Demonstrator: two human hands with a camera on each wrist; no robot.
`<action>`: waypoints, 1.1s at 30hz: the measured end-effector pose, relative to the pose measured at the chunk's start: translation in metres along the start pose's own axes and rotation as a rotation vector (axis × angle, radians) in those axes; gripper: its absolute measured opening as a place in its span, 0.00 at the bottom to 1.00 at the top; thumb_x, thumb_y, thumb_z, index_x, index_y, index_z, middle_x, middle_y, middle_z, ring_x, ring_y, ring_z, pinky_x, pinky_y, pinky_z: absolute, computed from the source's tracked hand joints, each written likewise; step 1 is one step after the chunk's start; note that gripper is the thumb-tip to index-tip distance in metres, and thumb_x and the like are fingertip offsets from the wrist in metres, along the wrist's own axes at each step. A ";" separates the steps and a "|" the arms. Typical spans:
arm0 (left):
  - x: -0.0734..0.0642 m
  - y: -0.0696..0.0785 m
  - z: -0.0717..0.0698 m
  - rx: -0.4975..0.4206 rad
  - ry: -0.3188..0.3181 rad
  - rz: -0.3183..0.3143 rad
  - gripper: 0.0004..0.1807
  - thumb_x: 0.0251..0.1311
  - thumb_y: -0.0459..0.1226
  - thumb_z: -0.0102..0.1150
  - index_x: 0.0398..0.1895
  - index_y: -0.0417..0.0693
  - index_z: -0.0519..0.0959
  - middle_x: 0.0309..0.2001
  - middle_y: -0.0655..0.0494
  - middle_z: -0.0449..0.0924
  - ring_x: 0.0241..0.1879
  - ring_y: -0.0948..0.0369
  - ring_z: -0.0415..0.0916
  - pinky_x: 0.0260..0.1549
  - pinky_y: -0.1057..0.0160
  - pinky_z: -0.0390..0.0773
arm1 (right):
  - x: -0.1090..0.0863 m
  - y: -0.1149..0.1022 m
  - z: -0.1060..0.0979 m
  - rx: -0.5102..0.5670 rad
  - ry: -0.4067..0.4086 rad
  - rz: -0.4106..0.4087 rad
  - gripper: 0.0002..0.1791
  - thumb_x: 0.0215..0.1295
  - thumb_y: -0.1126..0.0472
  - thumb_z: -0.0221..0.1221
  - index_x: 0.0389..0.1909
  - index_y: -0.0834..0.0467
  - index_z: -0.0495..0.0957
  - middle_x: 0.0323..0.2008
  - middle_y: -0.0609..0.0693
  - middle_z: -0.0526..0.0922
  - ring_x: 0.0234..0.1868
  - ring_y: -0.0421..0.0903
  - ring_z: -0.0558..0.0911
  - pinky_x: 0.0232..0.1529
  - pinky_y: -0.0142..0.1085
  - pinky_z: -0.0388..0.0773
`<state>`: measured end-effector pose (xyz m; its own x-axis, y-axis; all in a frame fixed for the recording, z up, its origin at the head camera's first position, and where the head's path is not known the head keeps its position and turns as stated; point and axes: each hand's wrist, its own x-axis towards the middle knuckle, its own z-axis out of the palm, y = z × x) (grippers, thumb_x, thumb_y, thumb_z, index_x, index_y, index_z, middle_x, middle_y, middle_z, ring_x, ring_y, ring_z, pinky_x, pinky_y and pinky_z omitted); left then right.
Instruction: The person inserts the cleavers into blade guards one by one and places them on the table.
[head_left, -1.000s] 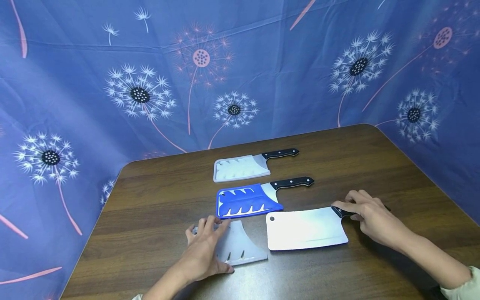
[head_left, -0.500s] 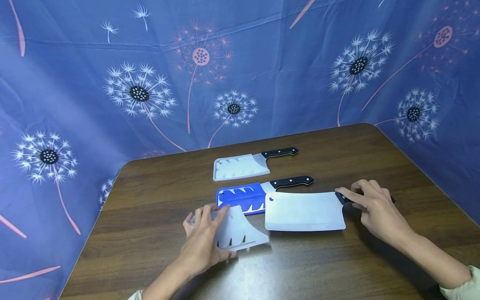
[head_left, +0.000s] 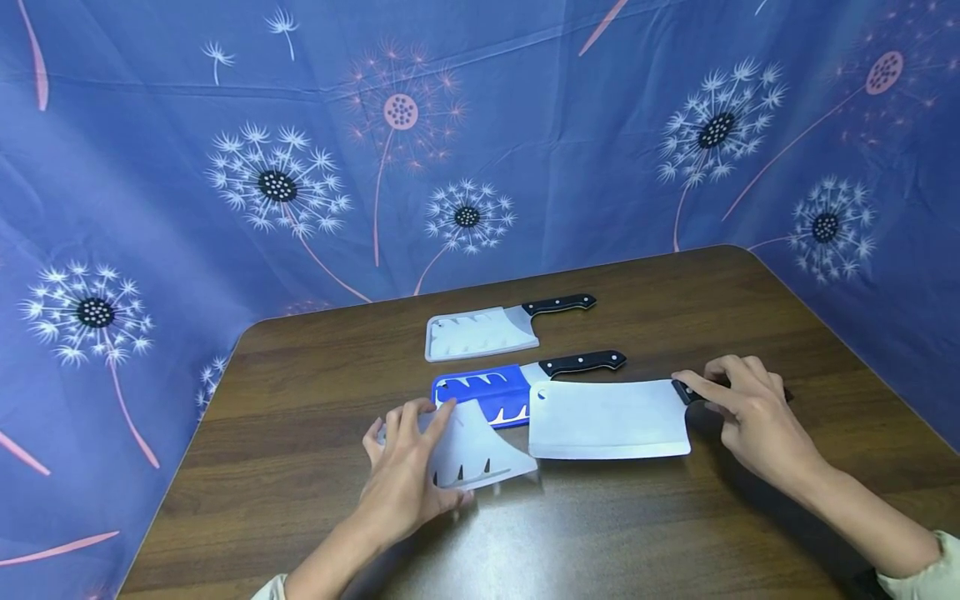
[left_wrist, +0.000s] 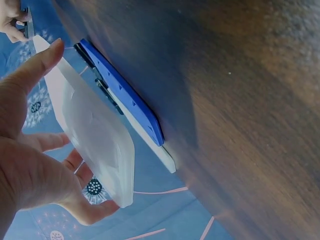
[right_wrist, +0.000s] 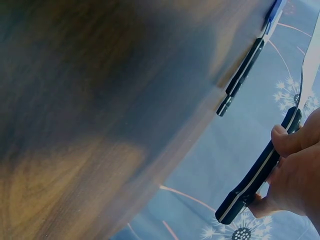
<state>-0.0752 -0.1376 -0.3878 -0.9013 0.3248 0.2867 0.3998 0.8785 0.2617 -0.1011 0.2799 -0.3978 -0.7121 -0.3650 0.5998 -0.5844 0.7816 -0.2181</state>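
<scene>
My left hand (head_left: 408, 467) grips a pale, translucent blade sheath (head_left: 476, 454) by its edges, thumb on the near side and fingers on the far side. In the left wrist view the sheath (left_wrist: 95, 130) hangs above the table. My right hand (head_left: 757, 417) holds a large cleaver by its black handle (right_wrist: 255, 172); its broad bare blade (head_left: 609, 421) points left, raised off the table. The blade's left end stands close to the sheath's wide open end; whether they touch I cannot tell.
Behind them lies a cleaver in a blue sheath (head_left: 480, 390), partly covered by the raised blade and sheath. Farther back is a cleaver in a white sheath (head_left: 480, 333). Both handles point right on the brown wooden table (head_left: 300, 400). A blue dandelion-print cloth (head_left: 562, 167) hangs behind.
Both hands have lifted: the bare cleaver and the pale sheath have come up off the table. They now overlap the blue-sheathed cleaver in the head view. In the last half second they rose only slightly.
</scene>
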 end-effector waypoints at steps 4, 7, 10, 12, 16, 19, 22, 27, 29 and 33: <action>0.000 0.000 0.000 -0.005 0.003 -0.007 0.62 0.20 0.56 0.82 0.70 0.54 0.66 0.59 0.48 0.66 0.57 0.50 0.61 0.57 0.34 0.48 | 0.001 -0.001 0.000 0.003 0.006 -0.003 0.47 0.22 0.91 0.49 0.52 0.60 0.81 0.39 0.54 0.73 0.39 0.51 0.65 0.37 0.42 0.49; 0.001 0.000 -0.001 -0.011 0.006 -0.009 0.62 0.20 0.56 0.82 0.70 0.54 0.66 0.59 0.48 0.66 0.57 0.50 0.61 0.57 0.34 0.48 | 0.001 -0.001 0.000 0.002 0.008 -0.003 0.47 0.21 0.91 0.49 0.51 0.60 0.81 0.39 0.54 0.73 0.39 0.51 0.65 0.37 0.42 0.49; 0.001 0.001 -0.001 -0.011 0.009 -0.006 0.62 0.20 0.56 0.82 0.70 0.53 0.66 0.59 0.47 0.66 0.57 0.49 0.61 0.57 0.33 0.48 | 0.001 -0.001 0.000 0.004 0.016 -0.002 0.47 0.21 0.91 0.48 0.51 0.60 0.81 0.39 0.55 0.73 0.39 0.52 0.65 0.37 0.42 0.49; 0.001 0.001 -0.001 -0.011 0.011 -0.002 0.62 0.20 0.56 0.82 0.69 0.53 0.66 0.59 0.48 0.66 0.57 0.49 0.61 0.57 0.33 0.48 | 0.001 0.000 0.000 0.006 0.023 0.001 0.47 0.21 0.90 0.48 0.51 0.60 0.81 0.39 0.55 0.73 0.39 0.52 0.65 0.37 0.42 0.49; 0.001 0.002 -0.001 -0.010 0.015 0.002 0.62 0.20 0.56 0.82 0.69 0.52 0.67 0.59 0.48 0.66 0.57 0.50 0.61 0.57 0.33 0.48 | 0.001 0.000 0.000 0.006 0.036 0.006 0.47 0.21 0.91 0.48 0.50 0.60 0.82 0.39 0.55 0.73 0.39 0.51 0.65 0.37 0.43 0.49; 0.001 0.002 -0.001 -0.012 0.016 -0.003 0.62 0.20 0.56 0.82 0.69 0.53 0.66 0.59 0.48 0.66 0.57 0.50 0.61 0.57 0.33 0.48 | 0.001 -0.001 0.000 0.002 0.035 0.005 0.47 0.22 0.91 0.48 0.51 0.60 0.82 0.39 0.55 0.73 0.39 0.51 0.65 0.38 0.44 0.50; 0.001 0.002 -0.002 -0.015 0.017 -0.008 0.63 0.19 0.55 0.82 0.70 0.53 0.66 0.59 0.47 0.66 0.57 0.49 0.61 0.57 0.33 0.48 | 0.001 -0.001 -0.001 -0.004 0.033 0.005 0.47 0.22 0.91 0.48 0.52 0.59 0.81 0.39 0.55 0.73 0.39 0.52 0.65 0.38 0.46 0.51; 0.001 0.002 -0.002 -0.020 0.014 -0.011 0.63 0.19 0.55 0.83 0.70 0.54 0.65 0.60 0.47 0.66 0.57 0.50 0.61 0.57 0.34 0.47 | 0.001 -0.002 -0.001 -0.007 0.055 0.016 0.46 0.23 0.92 0.51 0.52 0.59 0.81 0.39 0.57 0.73 0.40 0.53 0.66 0.38 0.46 0.52; 0.000 0.002 -0.002 -0.020 0.014 -0.011 0.63 0.19 0.55 0.83 0.70 0.54 0.66 0.60 0.47 0.66 0.57 0.50 0.61 0.57 0.34 0.47 | 0.001 -0.001 -0.002 -0.001 0.060 0.021 0.46 0.24 0.92 0.51 0.52 0.59 0.81 0.39 0.57 0.73 0.40 0.54 0.66 0.39 0.45 0.51; 0.000 0.002 -0.002 -0.019 0.014 -0.012 0.63 0.19 0.55 0.83 0.70 0.54 0.65 0.60 0.47 0.66 0.57 0.50 0.61 0.57 0.33 0.48 | 0.001 -0.001 -0.001 0.002 0.055 0.024 0.48 0.22 0.92 0.50 0.52 0.59 0.81 0.40 0.57 0.73 0.40 0.53 0.65 0.39 0.44 0.50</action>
<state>-0.0741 -0.1366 -0.3849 -0.9036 0.3091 0.2965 0.3921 0.8756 0.2822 -0.1009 0.2789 -0.3958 -0.7036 -0.3178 0.6355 -0.5683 0.7886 -0.2348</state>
